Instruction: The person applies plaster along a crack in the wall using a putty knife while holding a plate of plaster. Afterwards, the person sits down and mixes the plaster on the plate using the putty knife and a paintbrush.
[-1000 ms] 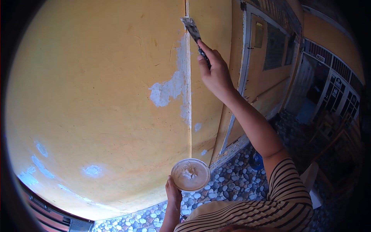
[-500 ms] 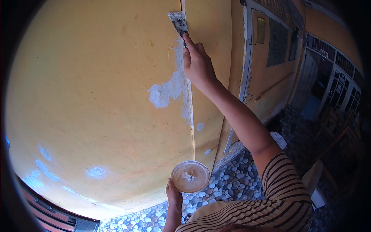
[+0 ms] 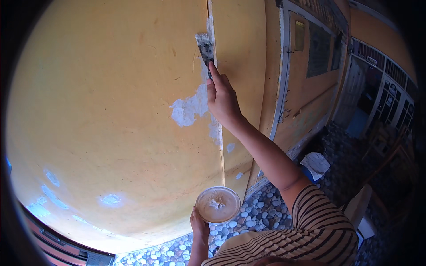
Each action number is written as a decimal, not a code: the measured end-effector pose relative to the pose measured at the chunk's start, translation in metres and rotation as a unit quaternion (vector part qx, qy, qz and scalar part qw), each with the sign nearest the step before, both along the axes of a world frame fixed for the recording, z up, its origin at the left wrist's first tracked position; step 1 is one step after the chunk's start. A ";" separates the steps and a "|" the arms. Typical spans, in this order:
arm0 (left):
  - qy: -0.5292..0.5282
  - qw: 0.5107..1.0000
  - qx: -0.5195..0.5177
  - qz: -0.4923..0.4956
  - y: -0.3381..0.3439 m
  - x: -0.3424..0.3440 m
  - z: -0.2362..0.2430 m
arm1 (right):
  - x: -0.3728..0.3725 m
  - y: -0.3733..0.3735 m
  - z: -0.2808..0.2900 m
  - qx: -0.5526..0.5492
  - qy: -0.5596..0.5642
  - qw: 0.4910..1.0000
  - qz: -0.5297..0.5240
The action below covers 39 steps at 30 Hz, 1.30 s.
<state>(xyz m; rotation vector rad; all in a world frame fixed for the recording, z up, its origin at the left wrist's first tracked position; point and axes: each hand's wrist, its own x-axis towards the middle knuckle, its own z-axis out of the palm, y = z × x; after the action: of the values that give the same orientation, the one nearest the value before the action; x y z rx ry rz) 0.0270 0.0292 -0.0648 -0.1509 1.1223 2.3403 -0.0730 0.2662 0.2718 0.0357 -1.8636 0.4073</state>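
Note:
My right hand point(image 3: 222, 95) is closed round the handle of a putty knife point(image 3: 205, 46), index finger stretched along it. The knife's wide, smeared blade lies against the yellow wall point(image 3: 111, 111), beside a vertical strip point(image 3: 220, 155). Whitish filler point(image 3: 191, 108) covers an uneven patch just below and left of that hand. Low in front of me, my left hand point(image 3: 199, 224) grips the rim of a round, shallow lid point(image 3: 219, 210). A small heap of pale putty point(image 3: 216, 204) sits in the middle of the lid.
More filled spots point(image 3: 110, 199) mark the wall's lower left. A pebble-patterned floor point(image 3: 270, 208) runs along its foot. To the right stand a pale-framed door point(image 3: 306, 66), a crumpled whitish sheet point(image 3: 316, 164) and a white chair-like object point(image 3: 359, 208). Dark reddish slats point(image 3: 53, 239) show at lower left.
My right hand and the putty knife have moved down along the strip. Fresh pale filler now shows beside the strip above the blade. The lid in my left hand has hardly moved.

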 end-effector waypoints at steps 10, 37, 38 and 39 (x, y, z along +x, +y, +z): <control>0.002 1.000 -0.004 -0.007 0.001 0.002 0.001 | 0.017 -0.002 0.010 0.035 0.065 0.997 -0.014; 0.001 1.000 0.018 -0.023 0.012 0.003 -0.006 | 0.004 -0.010 -0.024 -0.016 -0.006 1.000 -0.002; -0.001 1.000 0.015 -0.020 0.011 0.003 -0.006 | 0.006 -0.011 -0.038 -0.031 -0.019 0.999 0.014; -0.002 1.000 0.013 -0.019 0.011 0.003 -0.005 | 0.011 -0.013 -0.043 -0.045 -0.031 0.998 0.029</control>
<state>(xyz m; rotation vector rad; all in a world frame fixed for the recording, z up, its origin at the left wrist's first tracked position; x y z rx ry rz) 0.0295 0.0399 -0.0699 -0.1231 1.0832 2.3196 -0.0620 0.2531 0.2284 0.0155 -1.9073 0.5371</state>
